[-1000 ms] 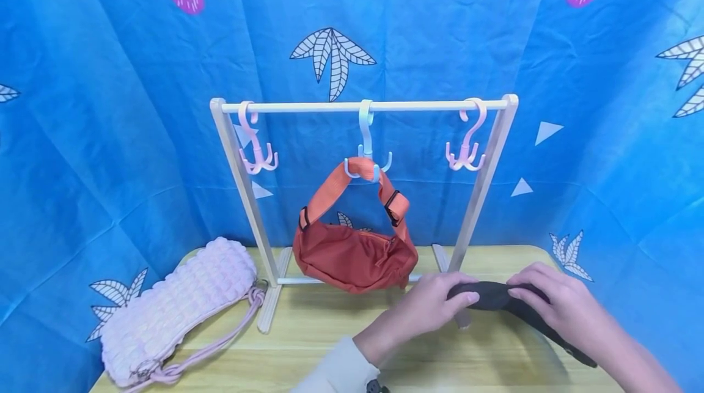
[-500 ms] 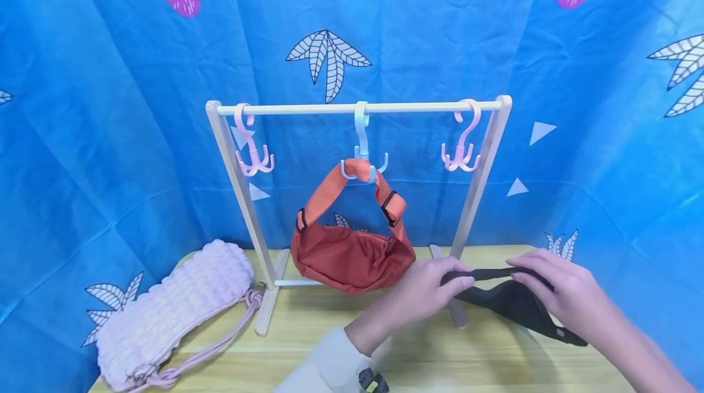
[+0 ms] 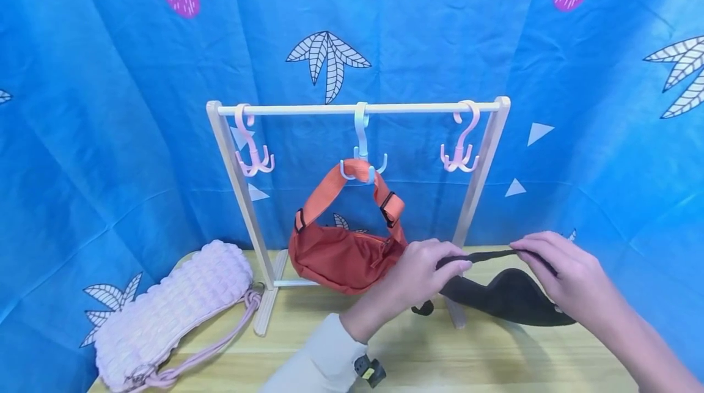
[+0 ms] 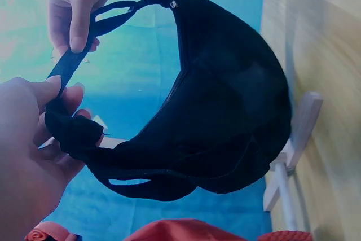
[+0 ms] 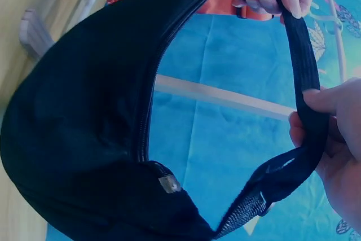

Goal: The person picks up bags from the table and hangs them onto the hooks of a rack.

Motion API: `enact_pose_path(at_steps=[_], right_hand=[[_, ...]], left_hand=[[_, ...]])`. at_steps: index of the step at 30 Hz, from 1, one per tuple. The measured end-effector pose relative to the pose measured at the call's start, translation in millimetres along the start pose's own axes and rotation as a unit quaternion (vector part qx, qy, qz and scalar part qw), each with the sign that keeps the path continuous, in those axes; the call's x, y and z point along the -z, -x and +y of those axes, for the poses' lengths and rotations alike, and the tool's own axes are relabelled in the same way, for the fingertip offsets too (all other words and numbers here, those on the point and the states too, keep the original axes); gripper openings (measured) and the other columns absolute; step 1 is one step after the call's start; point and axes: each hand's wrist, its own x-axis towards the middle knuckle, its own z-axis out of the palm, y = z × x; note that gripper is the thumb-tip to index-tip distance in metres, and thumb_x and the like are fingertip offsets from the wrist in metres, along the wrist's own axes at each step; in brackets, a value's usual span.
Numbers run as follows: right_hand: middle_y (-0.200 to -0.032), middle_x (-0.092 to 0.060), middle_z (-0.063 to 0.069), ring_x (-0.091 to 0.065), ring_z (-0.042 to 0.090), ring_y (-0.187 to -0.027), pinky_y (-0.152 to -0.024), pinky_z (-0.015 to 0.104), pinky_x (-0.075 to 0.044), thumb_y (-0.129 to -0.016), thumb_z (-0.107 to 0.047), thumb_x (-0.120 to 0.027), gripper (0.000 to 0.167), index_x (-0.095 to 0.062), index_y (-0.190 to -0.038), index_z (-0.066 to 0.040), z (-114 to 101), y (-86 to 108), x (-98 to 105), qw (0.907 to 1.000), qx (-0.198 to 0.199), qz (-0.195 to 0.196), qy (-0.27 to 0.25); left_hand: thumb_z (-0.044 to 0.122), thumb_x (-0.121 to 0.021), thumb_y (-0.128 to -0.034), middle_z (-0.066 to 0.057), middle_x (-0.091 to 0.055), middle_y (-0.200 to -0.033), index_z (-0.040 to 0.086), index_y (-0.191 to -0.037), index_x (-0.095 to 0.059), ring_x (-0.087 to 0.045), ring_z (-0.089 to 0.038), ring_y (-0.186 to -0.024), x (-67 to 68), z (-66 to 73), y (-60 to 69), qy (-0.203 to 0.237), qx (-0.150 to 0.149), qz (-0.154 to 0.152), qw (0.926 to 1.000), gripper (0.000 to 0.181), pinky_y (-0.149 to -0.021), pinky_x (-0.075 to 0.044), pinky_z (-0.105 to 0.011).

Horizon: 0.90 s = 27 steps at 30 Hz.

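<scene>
A black crescent-shaped shoulder bag point(image 3: 514, 298) hangs by its strap point(image 3: 486, 254) above the right part of the table. My left hand point(image 3: 423, 268) pinches the strap at one end, between thumb and fingers. At the other end my right hand point(image 3: 569, 274) pinches it too, so a stretch of strap runs nearly level between them. The right wrist view shows the bag's zip edge point(image 5: 149, 94) and a small pale tag point(image 5: 169, 183). Behind my left hand, a red bag point(image 3: 335, 258) hangs by its orange strap from a light blue hook point(image 3: 361, 130).
A wooden rack with a white rail point(image 3: 302, 109) stands on the table point(image 3: 308, 344). Pink multi-prong hooks hang at its left point(image 3: 254, 151) and right point(image 3: 461, 148). A puffy lilac bag point(image 3: 181, 313) with a cord strap lies at front left. Blue printed cloth point(image 3: 440, 32) encloses the back.
Both hands have risen with the black bag's strap and drawn it out taut. The bag's body now hangs lower, separated from the strap. The red bag stays on its hook.
</scene>
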Motion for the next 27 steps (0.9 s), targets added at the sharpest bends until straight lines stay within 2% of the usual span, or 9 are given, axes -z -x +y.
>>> enact_pose_path(at_steps=[3,6,9,13,19,22,27], right_hand=[[-0.096,-0.075,0.009,-0.063,0.013,-0.092,-0.104,-0.002,-0.035,-0.110,-0.051,-0.040,0.063,-0.078,-0.104,-0.001,-1,-3.7,1,0.9999,-0.008,-0.001,0.010],[-0.095,-0.075,0.012,-0.064,0.020,-0.089,-0.105,-0.002,-0.033,-0.110,-0.050,-0.042,0.063,-0.077,-0.103,0.001,-1,-7.3,-1,0.9996,-0.007,0.023,0.014],[-0.091,-0.075,0.012,-0.065,0.022,-0.085,-0.104,-0.002,-0.034,-0.109,-0.049,-0.046,0.061,-0.078,-0.098,0.002,1,-11.2,-3,0.9984,0.000,0.055,0.013],[-0.089,-0.076,0.011,-0.066,0.021,-0.082,-0.100,-0.003,-0.036,-0.108,-0.051,-0.047,0.062,-0.079,-0.095,0.001,3,-16.2,-3,0.9974,-0.010,0.068,0.021],[-0.087,-0.078,0.011,-0.067,0.021,-0.077,-0.087,-0.002,-0.042,-0.105,-0.059,-0.046,0.069,-0.079,-0.096,0.000,3,-24.5,1,0.9962,-0.046,0.051,0.054],[-0.087,-0.078,0.012,-0.068,0.022,-0.075,-0.084,-0.002,-0.043,-0.104,-0.061,-0.045,0.070,-0.079,-0.096,0.000,3,-29.0,3,0.9965,-0.045,0.045,0.053],[-0.090,-0.078,0.013,-0.072,0.025,-0.079,-0.094,-0.004,-0.035,-0.106,-0.058,-0.043,0.067,-0.078,-0.100,0.000,7,-37.1,4,0.9981,-0.028,0.038,0.039]], left_hand=[[0.030,-0.065,-0.1034,0.005,-0.077,-0.097,0.015,-0.119,-0.076,-0.068,0.001,-0.093,5.9,1.4,-2.8,0.005,0.003,0.003,1.0000,0.024,-0.078,-0.049,-0.004],[0.030,-0.065,-0.1038,0.006,-0.075,-0.095,0.015,-0.121,-0.076,-0.066,0.001,-0.091,11.1,2.0,-5.2,0.011,0.009,-0.001,0.9999,0.025,-0.077,-0.049,-0.006],[0.029,-0.065,-0.1036,0.005,-0.076,-0.097,0.015,-0.122,-0.075,-0.067,0.000,-0.091,15.6,2.6,-7.7,0.010,0.010,0.001,0.9999,0.025,-0.077,-0.050,-0.007],[0.027,-0.066,-0.1028,0.003,-0.077,-0.102,0.015,-0.123,-0.075,-0.067,-0.002,-0.092,20.2,4.5,-11.4,0.003,0.012,0.011,0.9999,0.025,-0.076,-0.050,-0.008],[0.025,-0.068,-0.1019,0.000,-0.078,-0.105,0.012,-0.120,-0.076,-0.069,-0.008,-0.097,28.0,7.6,-18.1,-0.004,0.005,0.042,0.9991,0.023,-0.085,-0.052,-0.013],[0.022,-0.068,-0.1014,-0.002,-0.078,-0.106,0.009,-0.119,-0.076,-0.070,-0.011,-0.098,32.9,7.6,-21.7,-0.009,-0.007,0.063,0.9979,0.023,-0.088,-0.055,-0.016],[0.018,-0.070,-0.0997,-0.007,-0.078,-0.109,0.005,-0.120,-0.075,-0.073,-0.017,-0.100,40.1,4.9,-25.2,0.002,-0.016,0.090,0.9958,0.025,-0.088,-0.056,-0.016]])
